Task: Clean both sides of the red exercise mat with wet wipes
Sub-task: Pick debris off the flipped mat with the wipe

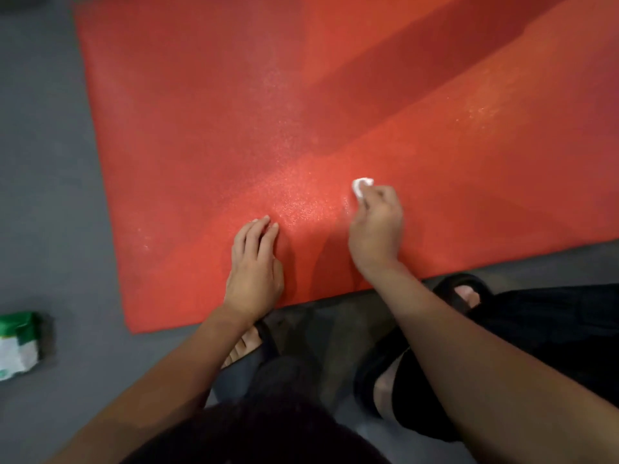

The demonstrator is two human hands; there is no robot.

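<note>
The red exercise mat [234,112] lies flat on the grey floor and fills most of the view. Wet, shiny patches show on it around my hands. My left hand [256,266] rests flat on the mat near its front edge, fingers straight. To its right, my right hand [376,226] grips a small crumpled white wet wipe [361,186] and holds it down on the mat. Most of the wipe is hidden under my fingers.
A green and white pack of wet wipes [18,344] lies on the grey floor [43,195] at the left edge. My feet in black sandals [464,291] stand just in front of the mat's near edge.
</note>
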